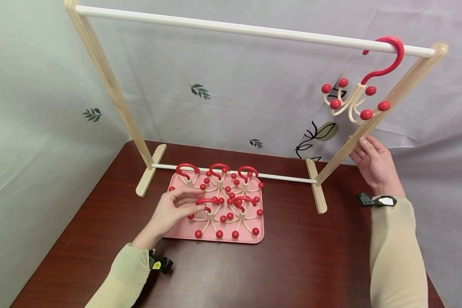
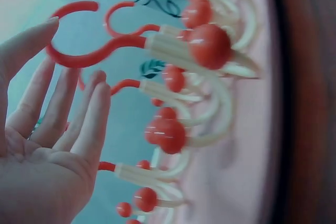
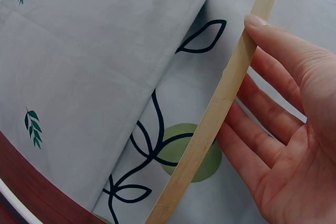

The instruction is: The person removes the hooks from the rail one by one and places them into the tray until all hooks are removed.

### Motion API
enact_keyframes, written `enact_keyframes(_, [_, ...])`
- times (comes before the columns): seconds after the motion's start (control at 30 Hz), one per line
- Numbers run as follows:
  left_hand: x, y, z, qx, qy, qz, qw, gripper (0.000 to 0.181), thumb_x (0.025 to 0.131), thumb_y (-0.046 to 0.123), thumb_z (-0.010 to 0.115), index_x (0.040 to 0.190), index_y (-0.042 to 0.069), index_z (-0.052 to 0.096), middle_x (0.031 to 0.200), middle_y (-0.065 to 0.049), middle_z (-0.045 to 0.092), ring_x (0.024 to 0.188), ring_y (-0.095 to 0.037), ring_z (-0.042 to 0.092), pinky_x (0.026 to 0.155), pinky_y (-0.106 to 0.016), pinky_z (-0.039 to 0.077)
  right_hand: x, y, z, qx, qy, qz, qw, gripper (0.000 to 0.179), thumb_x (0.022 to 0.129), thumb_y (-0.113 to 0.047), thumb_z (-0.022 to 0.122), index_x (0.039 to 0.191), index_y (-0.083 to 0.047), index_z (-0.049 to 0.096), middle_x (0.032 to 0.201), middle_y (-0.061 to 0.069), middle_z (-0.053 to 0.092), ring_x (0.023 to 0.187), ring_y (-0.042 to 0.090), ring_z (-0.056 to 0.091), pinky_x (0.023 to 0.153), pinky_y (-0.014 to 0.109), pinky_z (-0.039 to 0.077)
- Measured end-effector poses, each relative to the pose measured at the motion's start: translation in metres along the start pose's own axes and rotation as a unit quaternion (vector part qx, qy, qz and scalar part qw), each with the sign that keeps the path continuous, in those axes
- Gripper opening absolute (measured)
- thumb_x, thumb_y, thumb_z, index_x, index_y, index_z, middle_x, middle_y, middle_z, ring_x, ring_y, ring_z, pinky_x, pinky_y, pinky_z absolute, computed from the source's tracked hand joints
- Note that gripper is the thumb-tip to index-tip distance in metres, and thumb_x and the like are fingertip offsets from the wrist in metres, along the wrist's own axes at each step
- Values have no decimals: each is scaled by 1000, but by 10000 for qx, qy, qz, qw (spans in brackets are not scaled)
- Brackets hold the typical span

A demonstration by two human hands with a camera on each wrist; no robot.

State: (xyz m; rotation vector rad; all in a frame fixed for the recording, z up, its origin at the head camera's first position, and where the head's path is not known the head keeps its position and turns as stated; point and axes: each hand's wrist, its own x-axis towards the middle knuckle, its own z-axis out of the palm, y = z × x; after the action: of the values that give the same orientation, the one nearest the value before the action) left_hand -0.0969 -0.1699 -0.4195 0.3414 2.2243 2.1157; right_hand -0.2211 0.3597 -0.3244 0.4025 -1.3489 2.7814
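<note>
On a pink tray (image 1: 231, 240) stand several cream hangers with red hooks and red ball-tipped arms. My left hand (image 1: 179, 209) is at the near-left hanger (image 1: 210, 217). In the left wrist view its thumb tip is right at the red hook (image 2: 84, 59), and the other fingers extend loosely behind the hook. A similar hanger (image 1: 356, 100) hangs by its hook from the right end of the rack's white top rail (image 1: 235, 29). My right hand (image 1: 377, 164) holds the rack's right wooden post (image 3: 220, 95), thumb against its edge and fingertips hidden behind it.
The rack's left wooden post (image 1: 109, 85) rises behind the tray. A low white crossbar (image 1: 285, 177) joins the two wooden feet and passes along the tray's back edge. The dark red table (image 1: 292, 261) meets a pale leaf-printed cloth (image 1: 223, 124) behind.
</note>
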Motion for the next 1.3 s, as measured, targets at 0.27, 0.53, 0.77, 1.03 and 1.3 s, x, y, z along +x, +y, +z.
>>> enact_keyframes(0.27, [9, 32, -2, -150, 404, 676, 9968, 49, 86, -5, 79, 131, -5, 61, 127, -25, 65, 112, -33, 67, 93, -35, 55, -1, 0, 0, -27, 47, -1, 10000, 24, 104, 6, 50, 120, 11, 67, 107, 22, 72, 100, 31, 72, 88, 38, 58])
enact_keyframes(0.53, [17, 63, 9, -349, 406, 1140, 9920, 47, 86, -3, 80, 130, 2, 64, 125, -20, 67, 115, -32, 66, 96, -37, 53, -1, 0, 0, -31, 54, 4, 10000, 23, 104, 6, 51, 120, 11, 67, 107, 22, 72, 100, 32, 72, 88, 38, 58])
enact_keyframes(0.77, [29, 87, 28, -698, 91, 1673, 9834, 46, 85, -7, 79, 129, 2, 65, 124, -19, 68, 115, -35, 65, 97, -43, 53, 0, 0, -1, 5, 59, -11, 10000, 23, 104, 6, 51, 119, 11, 67, 107, 23, 72, 99, 32, 72, 88, 38, 58])
enact_keyframes(1.03, [45, 110, 66, -1094, -287, 1904, 9752, 43, 85, -7, 79, 125, 1, 67, 120, -23, 68, 112, -36, 67, 98, -48, 52, 0, 0, -1, -30, 61, -10, 10000, 23, 104, 5, 52, 120, 10, 67, 107, 22, 72, 100, 32, 72, 88, 38, 58])
enact_keyframes(1.3, [67, 125, 108, -1512, -734, 2036, 9645, 43, 84, -9, 79, 125, 1, 68, 120, -22, 68, 111, -40, 66, 97, -47, 53, -2, -2, 2, 123, 48, 54, 9999, 23, 104, 6, 51, 120, 11, 67, 107, 23, 72, 101, 32, 72, 88, 39, 58])
